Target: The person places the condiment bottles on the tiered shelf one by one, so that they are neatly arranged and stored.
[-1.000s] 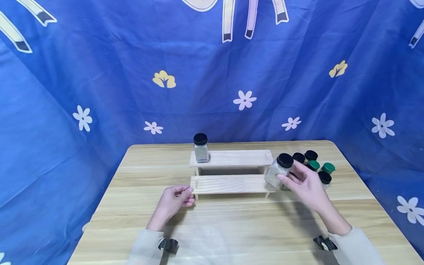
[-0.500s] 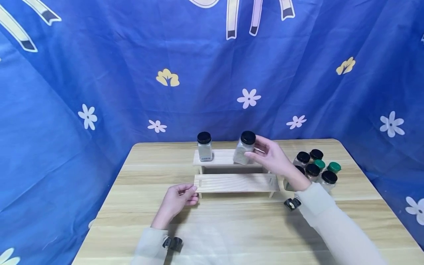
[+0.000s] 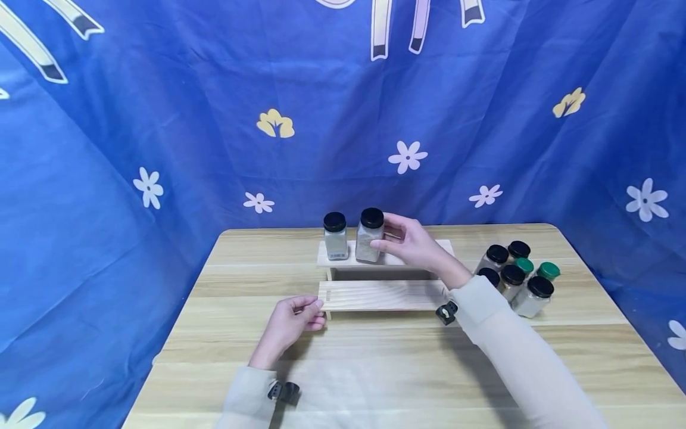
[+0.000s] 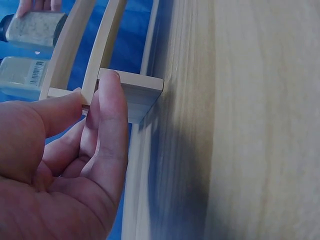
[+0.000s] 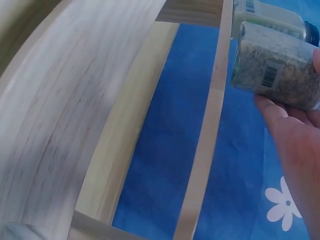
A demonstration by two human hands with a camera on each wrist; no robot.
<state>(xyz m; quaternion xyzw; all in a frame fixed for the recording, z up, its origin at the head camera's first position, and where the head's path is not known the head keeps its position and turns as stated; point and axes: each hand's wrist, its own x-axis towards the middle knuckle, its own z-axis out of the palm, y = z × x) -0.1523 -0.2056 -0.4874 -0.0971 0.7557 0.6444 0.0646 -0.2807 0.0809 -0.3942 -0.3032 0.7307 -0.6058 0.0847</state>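
A two-tier wooden rack [image 3: 383,295] stands on the table. My left hand [image 3: 292,320] pinches the left end of its lower tier between thumb and fingers, as the left wrist view shows closely. On the upper tier, at the left, a spice jar [image 3: 336,244] with a black lid stands upright. Just right of it, my right hand [image 3: 411,243] grips a second black-lidded spice jar [image 3: 367,245] from its right side. Speckled, greyish contents and a barcode label on that gripped jar [image 5: 280,67] show in the right wrist view. Whether its base touches the tier I cannot tell.
Several more jars with black or green lids, one a clear jar [image 3: 532,298] at the front, stand grouped right of the rack. Behind the wooden table [image 3: 386,369] hangs a blue patterned cloth [image 3: 321,161]. My right forearm passes across the rack's right end.
My right hand has carried its jar leftward and back, from beside the rack's right end to next to the standing jar. The left hand keeps its hold on the rack.
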